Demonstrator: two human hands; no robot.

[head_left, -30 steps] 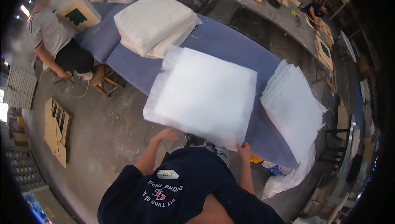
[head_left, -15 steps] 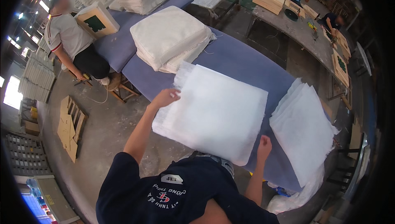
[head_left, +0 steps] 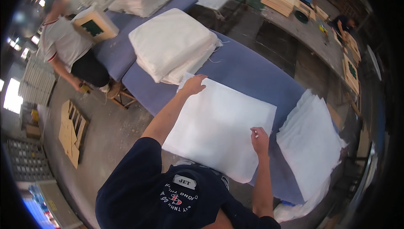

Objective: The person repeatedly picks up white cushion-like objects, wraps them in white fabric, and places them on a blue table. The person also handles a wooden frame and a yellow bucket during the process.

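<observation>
A white, square-cut stack of soft wadding sheets (head_left: 219, 121) lies at the table edge against my body. My left hand (head_left: 194, 85) is at its far left corner, fingers closed over the edge. Above the right part of the stack is my right hand (head_left: 259, 140), its fingers loosely curled and apart, with nothing visible in them. Whether it touches the top sheet I cannot tell. To the right, more loose wadding sheets (head_left: 309, 145) lie fanned out with ragged edges. Beyond my left hand sit thick white cushion-like pads (head_left: 170, 39), piled on each other.
The blue-covered table (head_left: 252, 65) runs under everything here. Clear plastic (head_left: 301, 212) hangs by its near right end. A co-worker (head_left: 67, 44) sits at the left beside a framed piece (head_left: 94, 25). A wooden pallet (head_left: 72, 132) lies on the floor. Two people work at a far-right bench (head_left: 311, 33).
My left hand has moved right and farther away onto the stack's corner, where the frayed edge now shows less. My right hand has come from beside the stack to above it.
</observation>
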